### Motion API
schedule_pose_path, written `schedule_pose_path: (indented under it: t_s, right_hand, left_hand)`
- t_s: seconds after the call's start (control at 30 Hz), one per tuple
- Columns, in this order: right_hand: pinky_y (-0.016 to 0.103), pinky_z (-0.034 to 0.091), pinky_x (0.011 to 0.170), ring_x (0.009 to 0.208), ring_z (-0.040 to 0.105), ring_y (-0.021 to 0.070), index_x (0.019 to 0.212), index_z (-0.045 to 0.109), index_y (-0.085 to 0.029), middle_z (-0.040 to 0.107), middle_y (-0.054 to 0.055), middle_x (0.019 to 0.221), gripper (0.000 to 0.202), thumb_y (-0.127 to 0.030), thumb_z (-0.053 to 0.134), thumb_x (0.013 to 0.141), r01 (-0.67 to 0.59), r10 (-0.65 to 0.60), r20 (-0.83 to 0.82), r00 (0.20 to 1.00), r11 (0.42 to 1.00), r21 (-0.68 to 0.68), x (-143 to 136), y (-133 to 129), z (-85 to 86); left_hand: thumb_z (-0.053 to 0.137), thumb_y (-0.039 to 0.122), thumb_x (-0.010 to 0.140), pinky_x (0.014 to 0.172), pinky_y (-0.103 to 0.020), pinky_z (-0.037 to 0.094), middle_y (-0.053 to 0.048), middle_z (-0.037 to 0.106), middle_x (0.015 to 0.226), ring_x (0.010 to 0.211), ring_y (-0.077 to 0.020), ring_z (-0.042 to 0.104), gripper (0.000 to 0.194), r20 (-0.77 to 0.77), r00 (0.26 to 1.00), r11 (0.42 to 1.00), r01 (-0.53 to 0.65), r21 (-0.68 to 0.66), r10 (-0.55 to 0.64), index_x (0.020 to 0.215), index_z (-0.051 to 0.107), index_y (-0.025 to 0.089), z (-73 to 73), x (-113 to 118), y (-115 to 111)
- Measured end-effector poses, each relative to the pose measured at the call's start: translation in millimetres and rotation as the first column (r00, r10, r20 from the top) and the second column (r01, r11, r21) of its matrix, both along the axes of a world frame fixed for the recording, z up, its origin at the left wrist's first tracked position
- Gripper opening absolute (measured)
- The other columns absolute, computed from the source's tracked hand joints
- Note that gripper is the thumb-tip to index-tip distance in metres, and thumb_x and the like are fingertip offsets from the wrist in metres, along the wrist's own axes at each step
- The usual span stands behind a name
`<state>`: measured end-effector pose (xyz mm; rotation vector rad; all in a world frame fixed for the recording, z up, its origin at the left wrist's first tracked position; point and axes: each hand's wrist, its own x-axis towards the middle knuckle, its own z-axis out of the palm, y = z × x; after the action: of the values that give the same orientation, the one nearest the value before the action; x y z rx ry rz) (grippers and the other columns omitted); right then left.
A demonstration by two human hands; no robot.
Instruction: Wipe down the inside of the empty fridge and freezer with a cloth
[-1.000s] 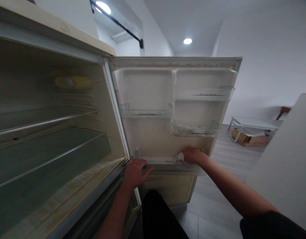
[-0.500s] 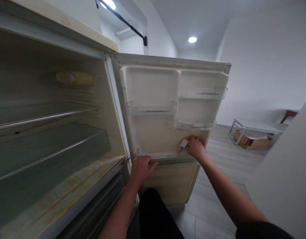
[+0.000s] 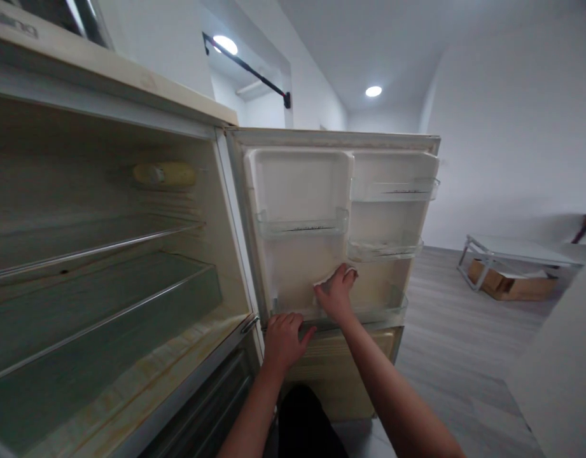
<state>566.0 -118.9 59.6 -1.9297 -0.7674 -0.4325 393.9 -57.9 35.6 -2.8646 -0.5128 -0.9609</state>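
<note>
The upper door [image 3: 302,267] of an old fridge stands swung open, its yellowed inner side facing me. My right hand [image 3: 338,298] presses a crumpled white cloth [image 3: 325,278], perhaps a paper wipe, flat against the lower inner panel; much of it is hidden under the fingers. Lower down, my left hand [image 3: 284,343] has its fingers hooked over the rim of the clear bottom door bin [image 3: 381,316], near the hinge side, with the thumb apart in front. Above my hands, narrow clear bins [image 3: 302,228] are fixed to the door.
On the left, the open fridge compartment [image 3: 168,292] has glass shelves [image 3: 102,248] and a stained front edge. A lower door [image 3: 331,375] is below, close to my leg [image 3: 306,426]. Across the grey floor, a low white table [image 3: 522,249] stands over a cardboard box [image 3: 512,284].
My right hand has moved left along the inner door panel with the cloth, away from the door's outer edge. The left hand keeps its place on the bin rim. The view has shifted slightly.
</note>
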Motion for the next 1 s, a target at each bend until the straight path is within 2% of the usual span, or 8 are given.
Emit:
schedule_pose_path:
  t_s: [0.13,0.23,0.33,0.53,0.67,0.87,0.93,1.0]
  right_hand:
    - [0.066,0.011,0.121,0.154,-0.011,0.0457,0.158,0.014,0.0,-0.001,0.031,0.165,0.099,-0.041,0.064,0.083,-0.327,0.326,-0.041,0.944,0.945,-0.019,-56.5,45.5,7.6]
    - [0.057,0.011,0.126,0.157,-0.007,0.0355,0.161,0.018,-0.006,0.002,0.024,0.169,0.09,-0.04,0.06,0.088,-0.592,0.598,0.015,0.801,0.796,-0.125,-78.9,58.5,16.3]
    - [0.051,0.012,0.128,0.158,0.002,0.031,0.161,0.022,-0.004,0.009,0.024,0.169,0.087,-0.041,0.059,0.091,-0.656,0.681,0.055,0.73,0.721,-0.223,-77.4,49.2,16.9]
    - [0.058,0.019,0.125,0.158,0.008,0.033,0.159,0.03,-0.008,0.023,0.023,0.166,0.079,-0.043,0.057,0.094,-0.399,0.439,0.24,0.866,0.895,-0.199,-32.3,-14.9,-5.2]
    - [0.06,0.026,0.123,0.157,0.016,0.0334,0.157,0.032,-0.006,0.025,0.025,0.164,0.07,-0.042,0.048,0.099,-0.28,0.283,0.245,0.927,0.959,-0.047,-18.3,-52.7,-6.6]
    - [0.048,0.037,0.12,0.152,0.032,0.0251,0.159,0.036,-0.028,0.036,0.01,0.163,0.057,-0.027,0.047,0.102,-0.541,0.51,0.321,0.798,0.841,0.01,-69.6,-88.8,9.6]
    - [0.045,0.04,0.119,0.153,0.031,0.0247,0.161,0.03,-0.033,0.033,0.007,0.165,0.063,-0.023,0.049,0.101,-0.624,0.595,0.335,0.73,0.781,-0.027,-92.5,-95.4,13.8]
    - [0.043,0.04,0.12,0.153,0.029,0.0247,0.163,0.025,-0.034,0.03,0.006,0.166,0.069,-0.021,0.05,0.1,-0.682,0.662,0.324,0.676,0.729,-0.064,-110.6,-99.2,15.9]
  left_hand:
    - [0.063,0.039,0.088,0.09,-0.049,0.049,-0.014,0.076,0.099,0.098,-0.0335,0.07,0.028,0.002,1.0,1.0,-0.004,-0.013,0.004,0.101,0.072,0.016,-8.0,3.8,5.1]
    - [0.066,0.027,0.079,0.106,-0.053,0.042,-0.019,0.07,0.127,0.12,-0.0373,0.063,0.052,0.048,0.999,1.0,0.004,0.029,-0.006,0.129,0.064,0.012,-15.7,5.2,10.4]
    - [0.07,0.031,0.077,0.107,-0.054,0.042,-0.021,0.068,0.13,0.124,-0.0397,0.06,0.06,0.053,0.999,1.0,-0.005,0.027,0.004,0.132,0.061,0.009,-16.1,1.8,10.6]
    - [0.065,0.047,0.088,0.094,-0.049,0.048,-0.012,0.074,0.092,0.096,-0.0312,0.068,0.03,0.0,0.999,0.997,0.039,-0.072,-0.039,0.092,0.069,0.017,0.5,-13.0,2.7]
    - [0.066,0.048,0.089,0.095,-0.051,0.049,-0.011,0.072,0.102,0.103,-0.0314,0.066,0.033,0.016,0.995,0.976,0.103,-0.19,-0.102,0.101,0.066,0.018,3.7,-24.7,-0.1]
    - [0.07,0.048,0.087,0.119,-0.051,0.034,-0.016,0.041,0.158,0.146,-0.0289,0.04,0.083,0.468,0.881,0.803,0.33,-0.497,-0.072,0.154,0.027,0.023,3.1,-49.1,-19.3]
    - [0.067,0.047,0.09,0.118,-0.046,0.035,-0.013,0.042,0.158,0.145,-0.0263,0.041,0.077,0.55,0.834,0.699,0.415,-0.583,-0.037,0.154,0.028,0.026,12.5,-59.8,-30.1]
    - [0.065,0.047,0.091,0.109,-0.038,0.044,-0.01,0.059,0.141,0.131,-0.0245,0.055,0.06,0.56,0.829,0.593,0.451,-0.667,0.0,0.143,0.046,0.025,25.0,-72.8,-39.7]
